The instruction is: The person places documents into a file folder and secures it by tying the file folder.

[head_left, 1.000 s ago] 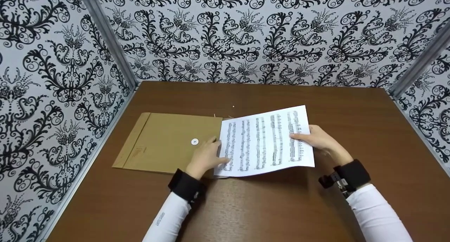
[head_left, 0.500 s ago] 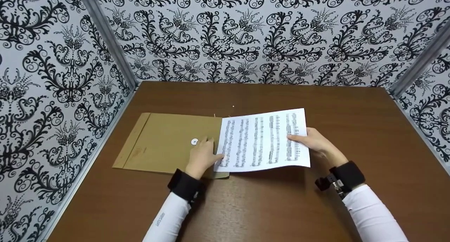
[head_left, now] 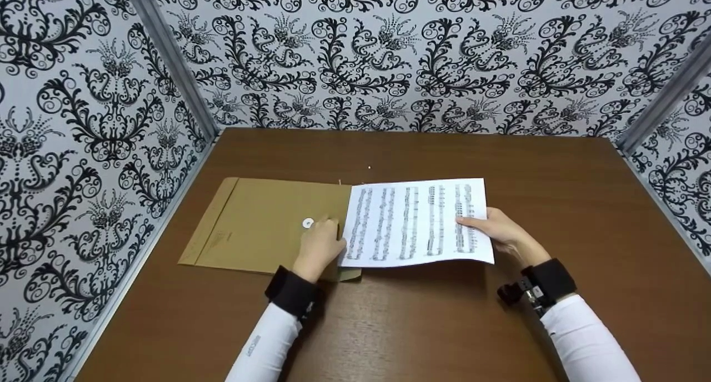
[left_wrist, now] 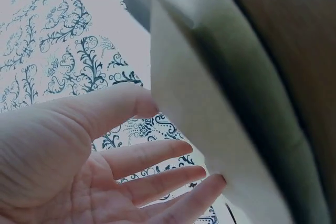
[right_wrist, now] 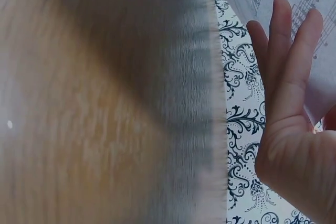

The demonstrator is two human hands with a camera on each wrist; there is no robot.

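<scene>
A tan envelope (head_left: 266,221) with a white button lies flat on the brown table, its opening toward the right. My left hand (head_left: 320,247) is at that open edge and pinches the upper panel, its thumb at the edge; the left wrist view shows the hand (left_wrist: 121,156) against the pale panel (left_wrist: 199,124), with a dark gap beside it. White sheet music (head_left: 414,221) meets the opening with its left edge; how far it reaches inside is hidden. My right hand (head_left: 502,232) grips the sheet's right edge, thumb on top and fingers (right_wrist: 281,40) underneath.
The envelope's flap (head_left: 351,275) peeks out under the sheet's near left corner. A small white speck (head_left: 369,167) lies on the brown table (head_left: 422,326) behind the sheet. Patterned walls (head_left: 389,54) enclose the table at the back and sides.
The sheet has dropped flatter and its far right corner has come down. My right hand has lowered slightly with it. My left thumb has moved off the sheet to the envelope's edge.
</scene>
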